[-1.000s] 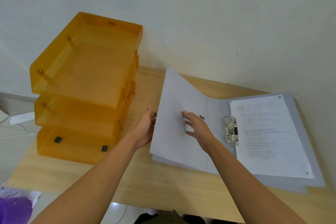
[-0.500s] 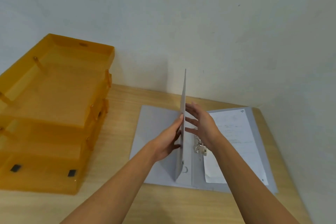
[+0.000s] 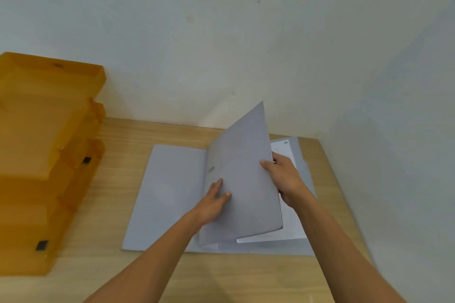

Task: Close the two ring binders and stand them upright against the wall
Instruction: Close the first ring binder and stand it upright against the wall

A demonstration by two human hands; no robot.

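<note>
Two grey ring binders lie stacked on the wooden desk [image 3: 118, 209]. The lower binder [image 3: 170, 194] is open, its left cover flat on the desk. The upper binder's front cover [image 3: 243, 179] is swung over to the right and slants above the white filed sheets [image 3: 293, 226]. My right hand [image 3: 285, 179] grips this cover's right edge, thumb on the outside and fingers underneath. My left hand [image 3: 214, 202] rests flat on the cover's outer face near the spine, fingers apart. The ring mechanism is hidden under the cover.
A stack of three orange translucent letter trays [image 3: 49, 155] stands at the desk's left. A pale wall [image 3: 221, 56] runs behind the desk and another closes it on the right, forming a corner just past the binders.
The upper binder's cover went from half raised on the left, through upright, to tilted over the pages on the right. My right hand took hold of its edge; my left moved onto its outer face.
</note>
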